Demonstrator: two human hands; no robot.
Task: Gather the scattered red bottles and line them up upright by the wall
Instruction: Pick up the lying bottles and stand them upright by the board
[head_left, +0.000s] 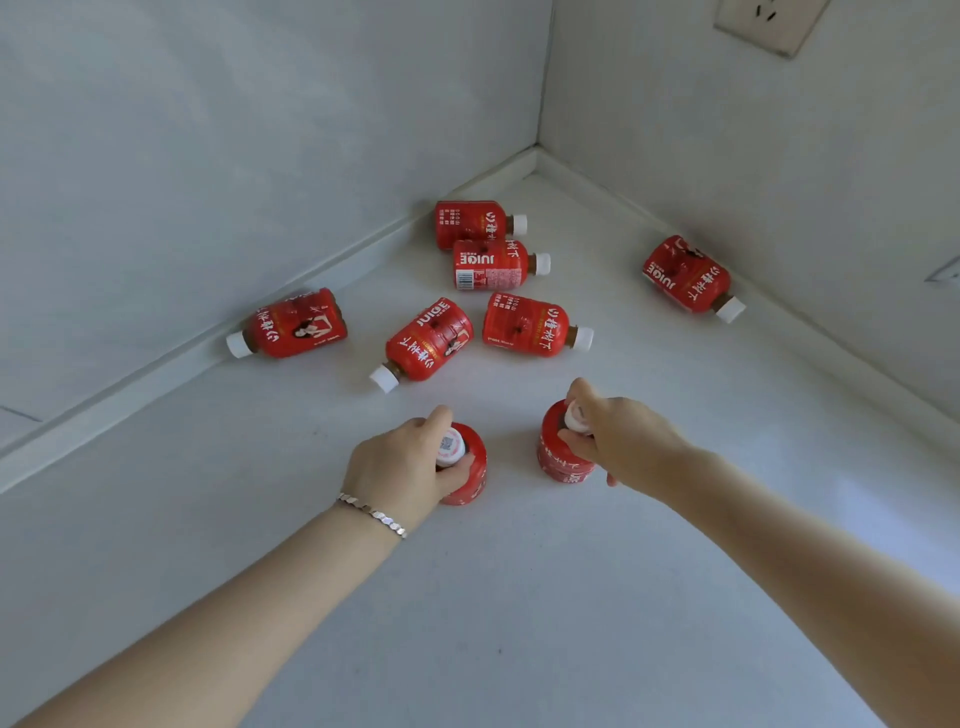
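My left hand (397, 470) grips the neck of an upright red bottle (470, 480) with a white cap, standing on the white floor. My right hand (618, 439) holds the cap of a second upright red bottle (558, 460) beside it. Several more red bottles lie on their sides farther off: one against the left wall (296, 325), one in the middle (428, 340), one to its right (530, 325), two near the corner (475, 223) (493, 265), and one along the right wall (685, 275).
Two pale walls meet at a corner (537, 150) with a white skirting strip (156, 374) along the floor. A wall socket (769, 21) sits high on the right wall. The white floor (519, 597) stretches in front of me.
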